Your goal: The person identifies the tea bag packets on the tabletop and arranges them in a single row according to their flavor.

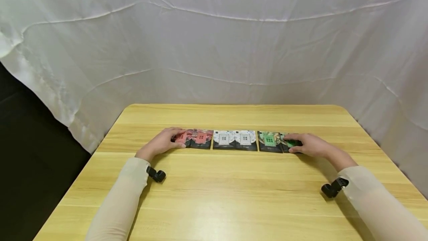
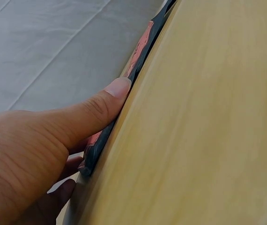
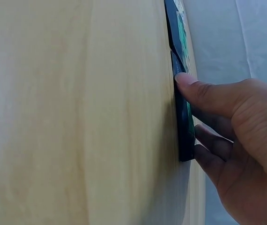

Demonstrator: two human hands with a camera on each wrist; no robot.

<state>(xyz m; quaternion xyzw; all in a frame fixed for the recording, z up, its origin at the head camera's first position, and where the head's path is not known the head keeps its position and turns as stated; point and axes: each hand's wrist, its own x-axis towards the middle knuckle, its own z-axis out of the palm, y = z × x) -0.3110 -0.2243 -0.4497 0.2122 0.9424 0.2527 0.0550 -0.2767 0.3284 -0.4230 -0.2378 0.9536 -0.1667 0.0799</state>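
Two red-and-black flat packets lie side by side at the left of a row: the outer red packet (image 1: 181, 138) and the inner red packet (image 1: 202, 138). My left hand (image 1: 162, 144) touches the outer one, thumb (image 2: 117, 89) on its near edge, other fingers by its outer end and partly hidden. Two white-and-black packets (image 1: 224, 139) fill the middle. At the right lie the inner green packet (image 1: 269, 140) and the outer green packet (image 1: 292, 143), which overlap slightly. My right hand (image 1: 312, 145) touches the outer green one, thumb near its front edge, fingers along its outer side.
The packets lie flat on a light wooden table (image 1: 217, 189), towards its far side. A pale cloth curtain (image 1: 214, 47) hangs behind the table. Small black cameras (image 1: 156, 174) are strapped to both wrists. A dark area (image 1: 26, 140) lies beyond the left table edge.
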